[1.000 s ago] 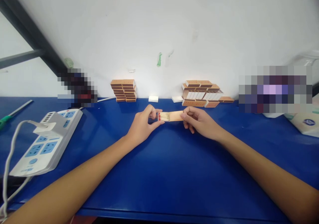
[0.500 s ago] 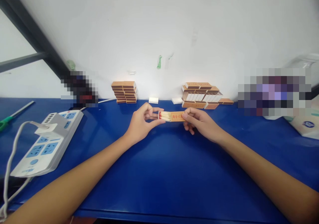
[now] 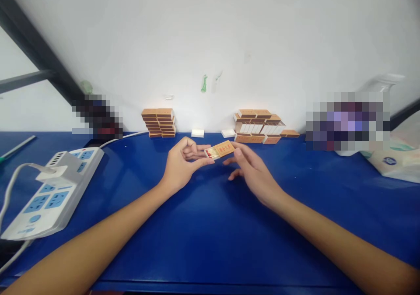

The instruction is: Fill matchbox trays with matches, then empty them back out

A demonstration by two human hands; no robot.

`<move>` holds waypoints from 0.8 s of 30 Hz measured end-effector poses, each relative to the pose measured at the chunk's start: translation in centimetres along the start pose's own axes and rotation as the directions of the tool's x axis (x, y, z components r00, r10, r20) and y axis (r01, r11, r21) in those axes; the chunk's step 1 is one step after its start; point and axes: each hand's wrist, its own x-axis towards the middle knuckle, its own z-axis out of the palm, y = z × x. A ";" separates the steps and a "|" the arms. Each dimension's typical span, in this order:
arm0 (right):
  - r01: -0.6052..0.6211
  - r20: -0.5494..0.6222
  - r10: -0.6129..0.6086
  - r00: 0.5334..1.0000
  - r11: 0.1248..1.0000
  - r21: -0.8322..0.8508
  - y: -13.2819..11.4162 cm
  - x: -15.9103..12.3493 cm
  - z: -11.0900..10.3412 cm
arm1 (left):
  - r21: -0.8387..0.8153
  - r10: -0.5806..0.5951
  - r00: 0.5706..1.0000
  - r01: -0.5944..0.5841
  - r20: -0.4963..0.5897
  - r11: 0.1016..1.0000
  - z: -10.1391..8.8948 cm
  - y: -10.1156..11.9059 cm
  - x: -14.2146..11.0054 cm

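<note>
"While a white plastic power strip with blue sockets (image 3: 67, 205) is lying at far left, what is standing next?"

"A stack of orange-and-brown cardboard matchboxes (image 3: 158, 123)."

"And the hands?"

"The left hand (image 3: 182, 161) is pinching the tray end of a partly open orange cardboard matchbox (image 3: 225, 149) over the shiny blue table (image 3: 203, 238); red-tipped wooden matches (image 3: 213, 152) are showing."

"Right hand (image 3: 254, 170), then?"

"It is clamping the sleeve end between thumb and forefinger, and beyond it a wider orange-and-white matchbox pile (image 3: 252, 128) is standing."

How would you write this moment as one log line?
left hand: gripping matchbox by open end | right hand: at covered end | matchbox: partly open, matches showing | behind: matchbox stacks by wall
</note>
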 end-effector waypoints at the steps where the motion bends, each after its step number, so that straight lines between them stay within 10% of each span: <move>1: -0.007 0.046 0.007 0.999 1.000 0.003 -0.1 -0.5 0.5 | 0.005 0.000 1.000 0.000 0.005 1.000 0.0 0.0 -0.1; 11: 0.000 0.379 0.021 0.925 0.998 -0.055 -0.1 -1.7 0.9 | 0.181 0.039 0.989 -0.065 0.146 0.981 -0.4 0.1 -0.3; 24: 0.199 0.195 -0.114 0.974 0.844 -0.498 0.6 -1.1 0.1 | 0.538 0.114 0.955 -0.250 0.272 0.805 -0.4 -0.5 -0.8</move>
